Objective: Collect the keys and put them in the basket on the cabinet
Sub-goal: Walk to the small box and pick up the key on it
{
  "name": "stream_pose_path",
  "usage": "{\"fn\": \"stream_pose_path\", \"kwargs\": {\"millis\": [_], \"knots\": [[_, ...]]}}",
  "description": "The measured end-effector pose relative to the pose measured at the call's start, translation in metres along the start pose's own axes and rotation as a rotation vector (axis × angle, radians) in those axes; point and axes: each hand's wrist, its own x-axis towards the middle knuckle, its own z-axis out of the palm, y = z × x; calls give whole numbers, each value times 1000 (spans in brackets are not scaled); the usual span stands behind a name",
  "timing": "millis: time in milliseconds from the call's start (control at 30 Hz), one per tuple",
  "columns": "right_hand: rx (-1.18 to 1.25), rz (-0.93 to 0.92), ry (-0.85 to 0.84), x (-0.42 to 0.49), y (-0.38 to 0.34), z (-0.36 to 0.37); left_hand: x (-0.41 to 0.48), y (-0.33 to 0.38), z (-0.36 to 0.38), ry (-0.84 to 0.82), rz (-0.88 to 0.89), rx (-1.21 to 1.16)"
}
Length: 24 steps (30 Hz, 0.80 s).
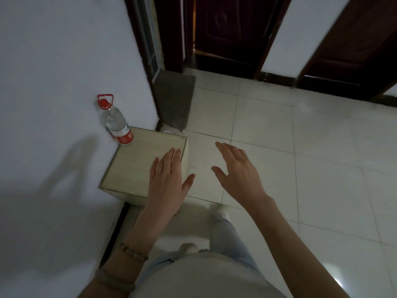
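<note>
A low wooden cabinet point(141, 162) carries only a water bottle point(116, 123). Left hand point(166, 186) and right hand point(238, 168) hover spread, empty. No keys or basket visible; keys likely light, rigid, best pinched by the ring.

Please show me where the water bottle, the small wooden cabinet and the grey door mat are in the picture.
water bottle point(116, 123): head view, on its clear body above the red label.
wooden cabinet point(137, 160): head view, on the bare top surface.
door mat point(174, 100): head view, on the middle of the mat.
</note>
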Motion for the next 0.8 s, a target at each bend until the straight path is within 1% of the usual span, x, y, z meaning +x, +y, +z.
{"fn": "stream_pose_path", "kwargs": {"millis": [100, 233, 567, 700, 800], "knots": [[14, -87, -47, 46, 11, 7, 29, -7, 8, 42, -97, -15], [40, -208, -131, 109, 28, 16, 70, -9, 17, 74, -280, -44], [142, -546, -390, 260, 64, 22, 167, 15, 22, 127, -676, -27], [173, -695, -447, 304, 65, 30, 186, 20, 23, 171, -823, -29], [202, -781, -492, 324, 60, 43, 186, 21, 25, 161, -919, -22]]}}
